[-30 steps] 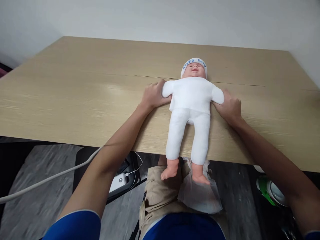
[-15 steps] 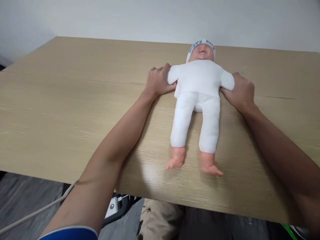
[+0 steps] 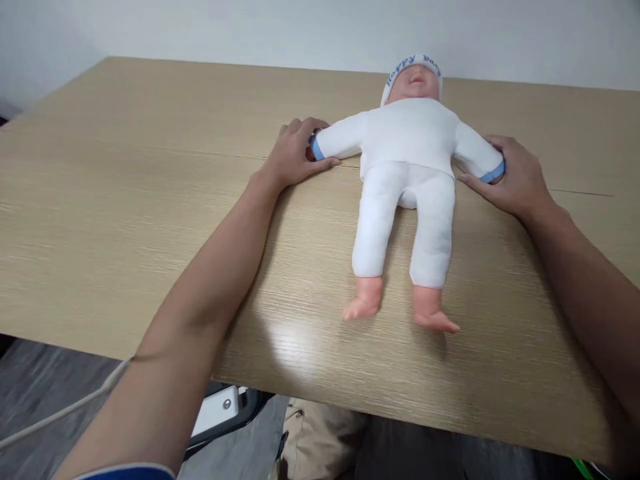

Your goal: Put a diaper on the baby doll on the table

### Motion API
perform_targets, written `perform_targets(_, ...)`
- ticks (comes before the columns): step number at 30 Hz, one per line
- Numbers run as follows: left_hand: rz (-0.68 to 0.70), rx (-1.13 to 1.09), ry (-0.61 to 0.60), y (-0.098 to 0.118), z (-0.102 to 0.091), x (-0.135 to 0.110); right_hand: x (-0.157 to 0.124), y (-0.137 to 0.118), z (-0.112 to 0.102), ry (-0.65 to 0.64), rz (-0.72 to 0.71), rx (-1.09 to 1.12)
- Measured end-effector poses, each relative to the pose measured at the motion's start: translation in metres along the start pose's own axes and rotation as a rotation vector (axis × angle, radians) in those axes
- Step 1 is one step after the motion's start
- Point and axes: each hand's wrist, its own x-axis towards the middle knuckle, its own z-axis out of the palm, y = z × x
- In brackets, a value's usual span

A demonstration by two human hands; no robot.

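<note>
Head cam: the doll (image 3: 410, 137) is flat on its back on the wooden table (image 3: 150, 220), white outfit, "Happy" cap (image 3: 400, 69) pointing at the wall (image 3: 250, 30), feet toward the near edge. Left hand (image 3: 295, 152) is cupped round one blue cuff (image 3: 317, 148), right hand (image 3: 520, 177) round the other, thumbs nearest the camera. Can't tell if either's actually clamped on.

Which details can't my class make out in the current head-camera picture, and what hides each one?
All in the head view:
Baby doll, underside: turned toward the table.
Whatever lies past its blue cuffs: mostly covered by the left hand and right hand.
Cap, rightmost letters: blurred where the band curves away.
White device: partly behind the left arm.
Green object: cut off by the bottom edge.
</note>
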Motion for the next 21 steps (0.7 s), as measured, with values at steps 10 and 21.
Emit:
perform_targets(10,-0.073,0.022,-0.013,0.000,-0.003,0.002,0.011,0.021,0.001,-0.042,0.029,-0.038)
perform_targets(21,-0.151,-0.010,0.188,0.036,0.002,-0.056,-0.043,-0.011,-0.007,0.060,0.201,-0.020)
